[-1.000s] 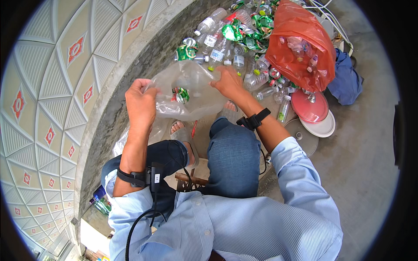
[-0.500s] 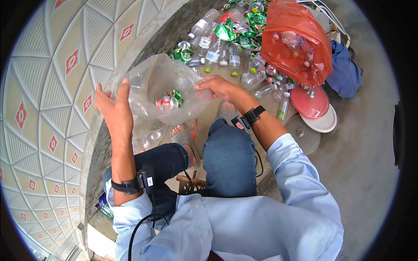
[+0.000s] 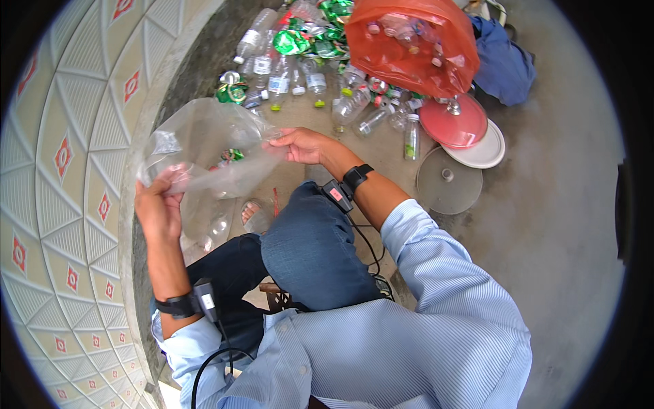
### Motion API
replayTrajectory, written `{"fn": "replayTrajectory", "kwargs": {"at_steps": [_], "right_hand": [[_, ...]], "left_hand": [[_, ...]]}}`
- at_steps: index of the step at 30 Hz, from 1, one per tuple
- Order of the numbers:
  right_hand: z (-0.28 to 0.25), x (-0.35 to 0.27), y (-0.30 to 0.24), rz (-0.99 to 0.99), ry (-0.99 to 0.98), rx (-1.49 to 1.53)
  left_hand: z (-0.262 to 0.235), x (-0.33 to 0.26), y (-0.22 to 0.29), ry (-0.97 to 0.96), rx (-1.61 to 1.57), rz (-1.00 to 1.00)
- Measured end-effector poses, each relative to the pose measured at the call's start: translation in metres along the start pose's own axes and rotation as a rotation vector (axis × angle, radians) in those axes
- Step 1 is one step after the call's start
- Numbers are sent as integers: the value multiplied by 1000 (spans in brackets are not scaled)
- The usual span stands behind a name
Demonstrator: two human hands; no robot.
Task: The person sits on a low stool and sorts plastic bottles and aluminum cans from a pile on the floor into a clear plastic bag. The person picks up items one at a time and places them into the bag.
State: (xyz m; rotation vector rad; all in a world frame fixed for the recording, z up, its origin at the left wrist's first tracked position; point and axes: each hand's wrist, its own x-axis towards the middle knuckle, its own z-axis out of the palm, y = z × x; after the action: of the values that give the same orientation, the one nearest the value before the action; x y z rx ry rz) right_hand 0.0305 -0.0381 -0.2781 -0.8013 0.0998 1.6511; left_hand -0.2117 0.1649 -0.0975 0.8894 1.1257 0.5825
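Observation:
A clear plastic bag [image 3: 214,129] is stretched between my two hands above the floor, its mouth spread wide. My left hand [image 3: 160,208] grips the near left part of its rim between thumb and fingers. On the right side, my right hand [image 3: 301,145] pinches the rim, with the palm turned inward. Crushed cans [image 3: 231,155] in green and red show through the film, low in the bag. Some of the bag's lower part hangs beside my leg, near a sandalled foot [image 3: 255,215].
Plastic bottles [image 3: 278,82] and crushed green cans [image 3: 293,42] lie heaped ahead. Right of them stands an open red bag [image 3: 412,65] holding bottles. Beyond it is a blue cloth [image 3: 503,60]. Round lids, one red [image 3: 455,121], lie on the floor. A patterned wall [image 3: 82,157] curves along the left.
The view has shifted, so the heap and red bag appear farther left. My left hand's fingers, spread apart before, have closed on the bag's rim. My right hand keeps its pinch.

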Motion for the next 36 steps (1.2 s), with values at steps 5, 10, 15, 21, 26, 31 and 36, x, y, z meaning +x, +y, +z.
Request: {"fn": "replayTrajectory", "kwargs": {"at_steps": [5, 10, 15, 21, 26, 31, 36], "right_hand": [[-13, -15, 4, -1, 68, -124], [-75, -71, 1, -148, 466, -276], [-202, -130, 13, -338, 1072, -476], [-267, -195, 4, -245, 1822, -1048], [-282, -206, 3, -36, 1882, -1047], [-317, -189, 24, -27, 1486, -1146], [-279, -166, 49, 16, 1192, -327]], "left_hand": [[3, 12, 6, -53, -171, -45], [29, 3, 4, -65, -24, 33], [40, -3, 2, -79, 32, 18], [44, -6, -3, -97, 70, 26], [52, -7, -4, -115, 72, 28], [61, -9, -4, -128, 89, 18], [65, -11, -5, -139, 93, 14]]}}
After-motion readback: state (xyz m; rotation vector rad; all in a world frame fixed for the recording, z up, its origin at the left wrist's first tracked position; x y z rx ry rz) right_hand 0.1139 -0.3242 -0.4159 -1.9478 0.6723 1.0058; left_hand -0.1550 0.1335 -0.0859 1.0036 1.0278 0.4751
